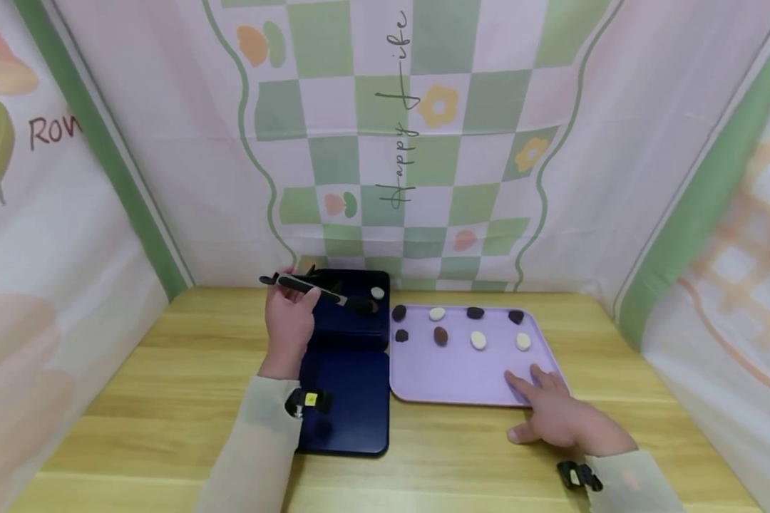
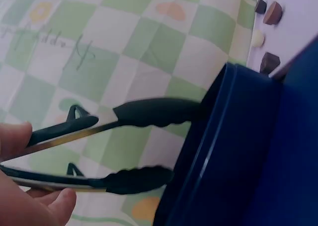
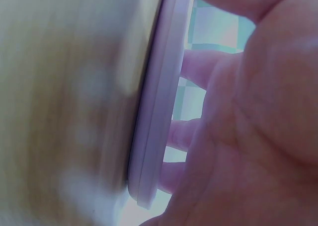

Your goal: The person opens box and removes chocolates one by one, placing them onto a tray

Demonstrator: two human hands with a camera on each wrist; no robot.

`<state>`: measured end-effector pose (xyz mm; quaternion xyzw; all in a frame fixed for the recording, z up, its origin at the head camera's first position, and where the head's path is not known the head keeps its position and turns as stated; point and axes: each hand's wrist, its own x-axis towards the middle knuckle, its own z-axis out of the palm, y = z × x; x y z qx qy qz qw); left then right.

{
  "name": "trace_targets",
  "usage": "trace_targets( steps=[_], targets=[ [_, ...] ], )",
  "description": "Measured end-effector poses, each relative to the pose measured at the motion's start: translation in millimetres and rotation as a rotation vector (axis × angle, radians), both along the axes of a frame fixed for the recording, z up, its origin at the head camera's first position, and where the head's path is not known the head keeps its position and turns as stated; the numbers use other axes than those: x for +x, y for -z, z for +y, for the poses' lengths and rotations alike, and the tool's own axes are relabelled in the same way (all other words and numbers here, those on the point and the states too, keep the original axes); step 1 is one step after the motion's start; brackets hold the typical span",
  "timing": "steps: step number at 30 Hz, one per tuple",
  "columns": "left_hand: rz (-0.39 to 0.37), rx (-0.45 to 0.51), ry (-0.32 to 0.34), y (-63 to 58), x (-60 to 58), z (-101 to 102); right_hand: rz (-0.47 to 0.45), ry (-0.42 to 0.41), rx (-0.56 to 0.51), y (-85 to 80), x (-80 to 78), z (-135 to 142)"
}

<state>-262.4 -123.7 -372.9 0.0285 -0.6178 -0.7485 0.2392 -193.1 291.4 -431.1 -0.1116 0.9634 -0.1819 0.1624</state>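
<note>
My left hand [image 1: 289,320] grips black-and-metal kitchen tongs [image 1: 301,286] by the handles. In the left wrist view the tongs' arms stand apart, their dark scalloped tips at the rim of a dark blue box [image 2: 226,151]. A white oval piece [image 1: 377,293] lies in this box, and a brown spot shows by the tong tips in the head view. My right hand [image 1: 555,413] rests on the near right corner of a lilac tray [image 1: 449,377], fingers spread over its edge. Two rows of small chocolate-like pieces lie on the tray, among them a brown egg-shaped one [image 1: 440,336].
A flat dark blue panel [image 1: 353,406] lies in front of the box, left of the tray. All stand on a wood-grain table [image 1: 449,456]. A checked cloth [image 1: 385,142] hangs behind, with printed cloths on both sides.
</note>
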Motion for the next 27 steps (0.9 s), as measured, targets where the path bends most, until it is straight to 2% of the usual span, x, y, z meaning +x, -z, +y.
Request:
trace_targets(
  steps=[7, 12, 20, 27],
  targets=[
    [-0.070, -0.047, 0.039, 10.5, -9.2, -8, -0.001, 0.002, -0.001, 3.6, -1.3, 1],
    [-0.078, -0.039, 0.060, 19.1, -15.6, -11, 0.011, -0.002, 0.010, 4.0, -2.2, 3],
    [-0.094, -0.057, 0.028, 33.5, -21.5, -11, 0.019, -0.011, 0.011, 6.1, -3.5, 3],
    [-0.080, -0.049, -0.017, 41.5, -26.7, -10, 0.007, -0.006, -0.001, 5.4, -3.3, 3]
  ],
)
